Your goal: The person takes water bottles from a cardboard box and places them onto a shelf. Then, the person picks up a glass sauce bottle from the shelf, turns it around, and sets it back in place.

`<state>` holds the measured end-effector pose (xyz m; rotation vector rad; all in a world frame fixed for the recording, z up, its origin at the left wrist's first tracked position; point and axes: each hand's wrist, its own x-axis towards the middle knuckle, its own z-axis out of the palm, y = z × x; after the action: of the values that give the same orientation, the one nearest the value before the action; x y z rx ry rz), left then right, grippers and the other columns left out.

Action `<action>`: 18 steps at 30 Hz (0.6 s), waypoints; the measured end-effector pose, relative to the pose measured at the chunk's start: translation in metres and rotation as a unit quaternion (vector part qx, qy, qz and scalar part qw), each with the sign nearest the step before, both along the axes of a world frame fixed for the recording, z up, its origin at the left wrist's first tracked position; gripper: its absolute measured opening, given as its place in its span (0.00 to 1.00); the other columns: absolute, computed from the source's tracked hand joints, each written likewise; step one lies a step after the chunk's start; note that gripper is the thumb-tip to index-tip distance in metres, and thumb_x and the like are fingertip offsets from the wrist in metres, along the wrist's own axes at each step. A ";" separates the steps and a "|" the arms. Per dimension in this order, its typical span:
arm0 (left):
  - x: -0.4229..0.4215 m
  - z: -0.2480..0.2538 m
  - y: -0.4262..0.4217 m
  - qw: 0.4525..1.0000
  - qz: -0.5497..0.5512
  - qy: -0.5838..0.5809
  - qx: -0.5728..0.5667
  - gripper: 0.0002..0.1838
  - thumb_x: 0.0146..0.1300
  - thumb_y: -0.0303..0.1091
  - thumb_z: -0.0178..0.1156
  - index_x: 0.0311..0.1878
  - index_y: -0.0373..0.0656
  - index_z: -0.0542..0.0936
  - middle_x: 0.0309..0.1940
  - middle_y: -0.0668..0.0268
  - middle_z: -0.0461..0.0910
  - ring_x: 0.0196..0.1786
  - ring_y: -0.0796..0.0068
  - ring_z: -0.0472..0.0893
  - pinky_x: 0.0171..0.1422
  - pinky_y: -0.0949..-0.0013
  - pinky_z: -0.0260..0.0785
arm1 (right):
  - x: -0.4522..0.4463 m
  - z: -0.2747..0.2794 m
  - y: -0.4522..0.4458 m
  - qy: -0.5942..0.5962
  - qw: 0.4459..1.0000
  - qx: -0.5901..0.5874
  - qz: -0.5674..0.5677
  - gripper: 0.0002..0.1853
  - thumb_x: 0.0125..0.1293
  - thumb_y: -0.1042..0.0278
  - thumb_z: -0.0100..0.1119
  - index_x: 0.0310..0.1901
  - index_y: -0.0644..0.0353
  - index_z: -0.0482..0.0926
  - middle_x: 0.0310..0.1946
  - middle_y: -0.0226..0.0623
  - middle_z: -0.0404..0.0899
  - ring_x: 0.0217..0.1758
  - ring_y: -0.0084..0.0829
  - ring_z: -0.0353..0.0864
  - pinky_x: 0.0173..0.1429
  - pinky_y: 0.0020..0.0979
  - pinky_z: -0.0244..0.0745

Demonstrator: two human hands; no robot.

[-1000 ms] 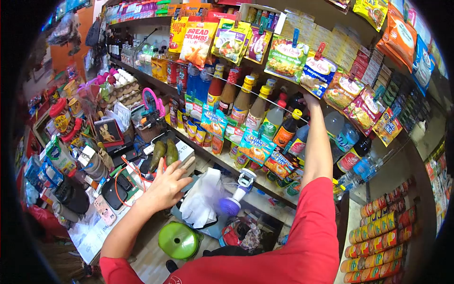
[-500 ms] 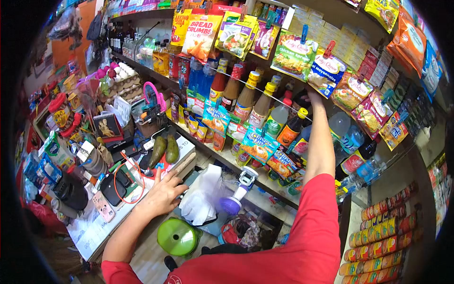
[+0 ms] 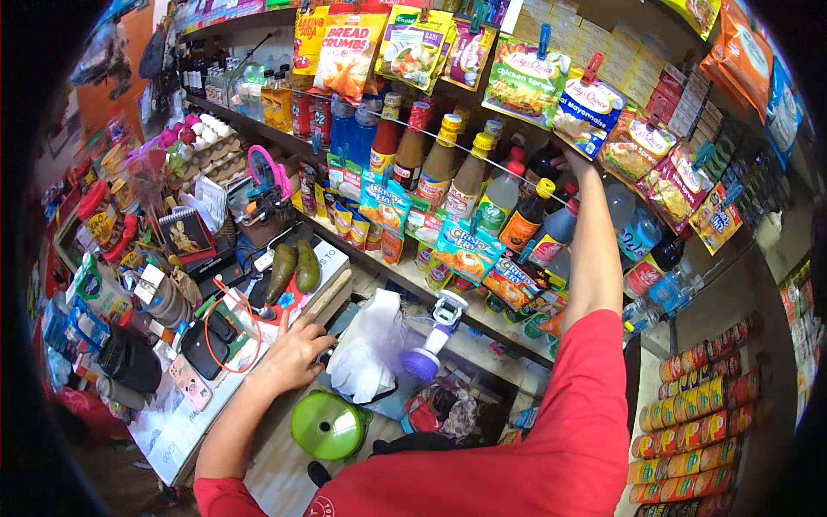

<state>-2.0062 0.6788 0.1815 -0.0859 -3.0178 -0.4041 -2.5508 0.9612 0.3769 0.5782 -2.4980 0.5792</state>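
Note:
My left hand [image 3: 291, 355] rests at the edge of the white counter [image 3: 185, 422] with its fingers spread, holding nothing. Two long green vegetables [image 3: 282, 272] lie just beyond its fingertips. My right arm stretches up to the shelf, where my right hand [image 3: 580, 164] reaches in among the bottles, under a hanging blue mayonnaise packet [image 3: 589, 115]. Its fingers are mostly hidden. A dark bottle [image 3: 543, 164] stands nearest to them; whether I grip it cannot be seen. In front are a black-liquid bottle with a yellow cap [image 3: 527, 221] and a clear bottle with a red cap [image 3: 501, 200].
Clipped packets, among them chicken spread [image 3: 527, 82] and bread crumbs [image 3: 349, 56], hang along the shelf. Crispy Fry packets [image 3: 465, 248] hang lower. A green stool [image 3: 327, 426], a white plastic bag [image 3: 369, 349] and a purple-and-white device [image 3: 435, 336] are below. Cans [image 3: 680, 439] stand at right.
The view has shifted slightly. My right hand shows a little more below the mayonnaise packet, and more of the bottles beside it is visible. My left hand stays on the counter edge.

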 end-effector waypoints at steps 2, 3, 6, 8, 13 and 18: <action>0.001 -0.002 -0.001 1.000 -0.001 0.000 0.005 0.28 0.45 0.31 0.70 0.54 0.48 0.79 0.51 0.61 0.75 0.68 0.54 0.65 0.74 0.31 0.44 | 0.001 -0.001 0.002 0.006 0.999 0.040 -0.006 0.23 0.51 0.63 0.73 0.48 0.61 0.80 0.45 0.43 0.82 0.48 0.35 0.81 0.40 0.39 0.81; 0.001 -0.001 -0.001 1.000 -0.002 0.002 0.009 0.28 0.45 0.31 0.70 0.54 0.48 0.79 0.51 0.62 0.76 0.68 0.55 0.65 0.74 0.31 0.45 | 0.002 -0.003 0.006 0.009 0.998 0.061 -0.012 0.23 0.50 0.63 0.73 0.48 0.61 0.80 0.45 0.43 0.82 0.48 0.35 0.81 0.40 0.39 0.81; 0.001 -0.001 -0.003 1.000 -0.005 0.005 0.013 0.28 0.45 0.31 0.70 0.54 0.48 0.79 0.51 0.62 0.76 0.67 0.56 0.65 0.74 0.32 0.46 | 0.010 -0.007 0.008 0.005 0.988 0.150 -0.049 0.23 0.50 0.62 0.73 0.48 0.61 0.80 0.45 0.44 0.82 0.49 0.35 0.81 0.41 0.40 0.80; 0.001 -0.001 -0.004 1.000 -0.005 0.006 0.015 0.27 0.45 0.31 0.70 0.53 0.48 0.79 0.50 0.62 0.76 0.67 0.57 0.66 0.74 0.32 0.46 | 0.035 0.001 0.006 -0.031 0.968 0.235 -0.082 0.23 0.49 0.63 0.72 0.47 0.63 0.81 0.45 0.45 0.83 0.48 0.37 0.82 0.42 0.40 0.80; 0.004 -0.001 -0.004 1.000 -0.009 0.001 0.020 0.27 0.45 0.30 0.70 0.53 0.48 0.79 0.50 0.63 0.76 0.67 0.57 0.66 0.74 0.32 0.46 | 0.030 -0.009 0.009 -0.051 0.950 0.296 -0.090 0.13 0.45 0.70 0.68 0.34 0.67 0.84 0.34 0.50 0.85 0.36 0.43 0.86 0.42 0.39 0.80; 0.016 -0.004 -0.007 0.999 0.006 0.001 0.035 0.26 0.45 0.30 0.69 0.53 0.48 0.79 0.50 0.62 0.76 0.66 0.58 0.67 0.73 0.32 0.46 | 0.011 -0.017 0.019 -0.081 0.948 0.293 -0.093 0.13 0.45 0.71 0.67 0.33 0.67 0.84 0.38 0.52 0.84 0.40 0.43 0.86 0.43 0.40 0.81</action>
<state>-1.9899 0.6717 0.1776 -0.0627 -2.9973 -0.5067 -2.5399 0.9805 0.3597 0.5047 -2.8404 -0.2157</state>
